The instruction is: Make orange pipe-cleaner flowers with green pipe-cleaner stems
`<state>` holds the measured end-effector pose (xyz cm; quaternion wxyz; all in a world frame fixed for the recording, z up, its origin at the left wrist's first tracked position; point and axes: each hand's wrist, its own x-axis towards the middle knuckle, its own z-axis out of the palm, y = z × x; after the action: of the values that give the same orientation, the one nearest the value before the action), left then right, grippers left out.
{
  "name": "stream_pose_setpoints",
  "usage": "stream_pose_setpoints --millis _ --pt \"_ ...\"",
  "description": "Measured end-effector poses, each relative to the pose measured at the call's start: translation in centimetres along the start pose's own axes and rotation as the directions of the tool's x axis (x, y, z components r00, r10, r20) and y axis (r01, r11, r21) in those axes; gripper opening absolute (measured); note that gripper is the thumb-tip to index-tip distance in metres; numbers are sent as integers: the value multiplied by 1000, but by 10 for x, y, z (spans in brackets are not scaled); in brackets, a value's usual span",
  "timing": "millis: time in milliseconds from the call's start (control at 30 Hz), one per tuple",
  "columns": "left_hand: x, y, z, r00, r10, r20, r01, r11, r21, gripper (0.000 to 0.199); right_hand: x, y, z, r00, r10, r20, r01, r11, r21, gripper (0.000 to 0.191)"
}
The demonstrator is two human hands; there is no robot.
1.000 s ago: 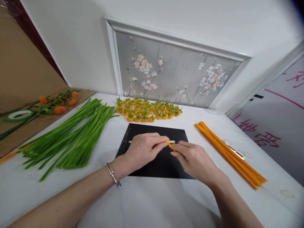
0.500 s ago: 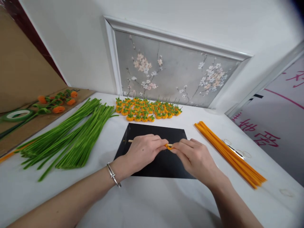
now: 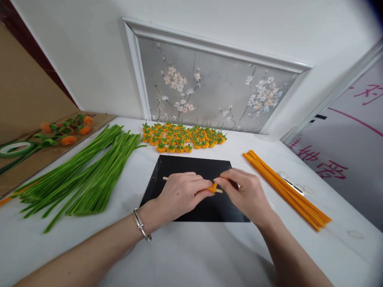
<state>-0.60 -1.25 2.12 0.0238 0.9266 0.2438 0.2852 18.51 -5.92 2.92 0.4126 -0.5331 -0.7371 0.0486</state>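
I have the orange strip [image 3: 214, 187] over the black mat [image 3: 197, 213], right of its middle, bent against the pale stick [image 3: 220, 191] near the stick's right end; from here I cannot tell whether it goes fully round. My left hand [image 3: 184, 193] is closed over the stick, thumb and forefinger pinching stick and strip together. My right hand [image 3: 245, 193] reaches in across the mat's right edge, the strip's other end gripped tight between thumb and forefinger. A silver bracelet [image 3: 140, 225] circles the left wrist. On the white tabletop [image 3: 191, 251], small orange-and-green pieces [image 3: 179, 147] stand grouped along the back edge. Green stems [image 3: 103, 183] lie spread left of the mat; orange stems [image 3: 285, 190] slant along the right edge beside a metal tool [image 3: 296, 187]. At the back left corner, cardboard [image 3: 42, 160] bears orange flowers [image 3: 68, 140] and a tape roll [image 3: 25, 151].
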Motion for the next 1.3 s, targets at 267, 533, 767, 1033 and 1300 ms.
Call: stream_pose_setpoints --millis 267,533,767,1033,1300 --pt "-1 4 -2 988 -50 -147 43 998 -49 17 0 4 0 987 97 124 -88 993 -78 38" --pt "2 1 -5 973 -66 -219 40 992 -119 19 -3 2 5 931 -30 363 60 996 -73 25" --pt "2 -3 -8 962 -151 -225 127 985 -120 19 -7 0 8 969 -81 233 139 959 -248 21" --pt "4 -1 -8 935 -272 -227 238 957 -168 20 -6 -2 9 978 -179 109 205 925 -320 20" --pt "3 -3 -7 948 -226 -225 220 974 -52 25 -5 -4 6 958 -282 55 284 900 -330 22"
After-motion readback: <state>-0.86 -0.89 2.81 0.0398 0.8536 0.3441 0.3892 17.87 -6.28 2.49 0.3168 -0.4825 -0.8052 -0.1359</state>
